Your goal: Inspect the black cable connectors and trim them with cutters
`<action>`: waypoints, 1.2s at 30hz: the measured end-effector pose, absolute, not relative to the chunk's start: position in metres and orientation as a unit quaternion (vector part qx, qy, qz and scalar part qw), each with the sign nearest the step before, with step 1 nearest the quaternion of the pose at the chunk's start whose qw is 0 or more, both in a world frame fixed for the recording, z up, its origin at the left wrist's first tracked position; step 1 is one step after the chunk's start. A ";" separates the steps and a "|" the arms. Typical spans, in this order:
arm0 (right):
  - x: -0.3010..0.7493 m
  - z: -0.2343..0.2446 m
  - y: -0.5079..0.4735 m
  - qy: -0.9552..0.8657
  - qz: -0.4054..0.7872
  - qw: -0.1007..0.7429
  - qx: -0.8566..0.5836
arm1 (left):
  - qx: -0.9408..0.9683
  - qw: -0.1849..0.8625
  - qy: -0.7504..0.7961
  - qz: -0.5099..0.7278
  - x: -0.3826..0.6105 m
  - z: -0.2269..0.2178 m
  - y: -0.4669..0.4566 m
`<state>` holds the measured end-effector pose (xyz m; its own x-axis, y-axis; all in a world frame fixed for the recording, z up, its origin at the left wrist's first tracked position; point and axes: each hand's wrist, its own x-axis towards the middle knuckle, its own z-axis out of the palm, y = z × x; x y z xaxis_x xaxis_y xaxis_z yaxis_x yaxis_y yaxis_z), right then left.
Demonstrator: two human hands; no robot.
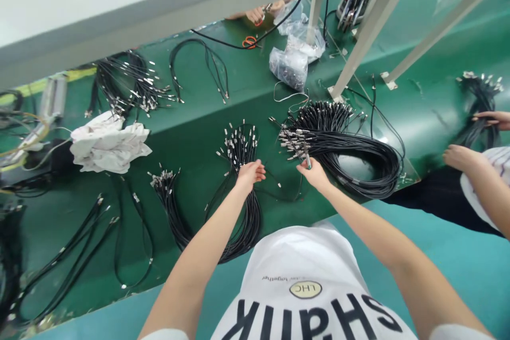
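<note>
My left hand (251, 174) is over a bundle of black cables (252, 212) with metal end connectors, its fingers loosely bent and slightly apart. I see nothing held in it. My right hand (315, 174) is closed on a slim, light pen-like tool (308, 160), pinched between thumb and finger. One thin black cable (287, 199) runs below, between the two hands; whether the right fingers also grip it is hard to tell. Right beside that hand lies a large coiled cable bundle (366, 143), its silver ends gathered towards me on the left.
More cable bundles lie at left (177, 218) and far left on the green bench (191, 149). A crumpled white cloth (109, 141), plastic bags (292, 66) and orange scissors (249, 42) are around. A shelf (191, 10) overhangs; a co-worker's hands (462, 158) handle cables at right.
</note>
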<state>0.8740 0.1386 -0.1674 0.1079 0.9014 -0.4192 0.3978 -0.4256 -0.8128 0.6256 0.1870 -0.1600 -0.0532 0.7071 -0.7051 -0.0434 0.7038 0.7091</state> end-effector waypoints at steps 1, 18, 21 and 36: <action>0.868 -0.171 0.144 -0.456 0.486 0.281 -0.690 | 0.263 0.657 0.650 0.276 0.637 -0.162 0.196; 0.839 -0.172 0.080 -0.470 0.629 0.337 -0.520 | 0.316 0.745 0.480 0.338 0.757 -0.125 0.329; 0.854 -0.163 0.078 -0.502 0.617 0.341 -0.500 | 0.355 0.736 0.456 0.353 0.755 -0.095 0.310; 0.939 -0.120 0.115 -0.345 0.454 0.534 -0.625 | 0.510 0.760 0.386 0.114 0.774 -0.105 0.166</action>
<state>0.9387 0.1153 -0.1201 0.3499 0.9155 -0.1987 -0.0534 -0.1923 -0.9799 0.7740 0.1657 -0.1054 0.6757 0.5675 -0.4705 0.2208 0.4532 0.8636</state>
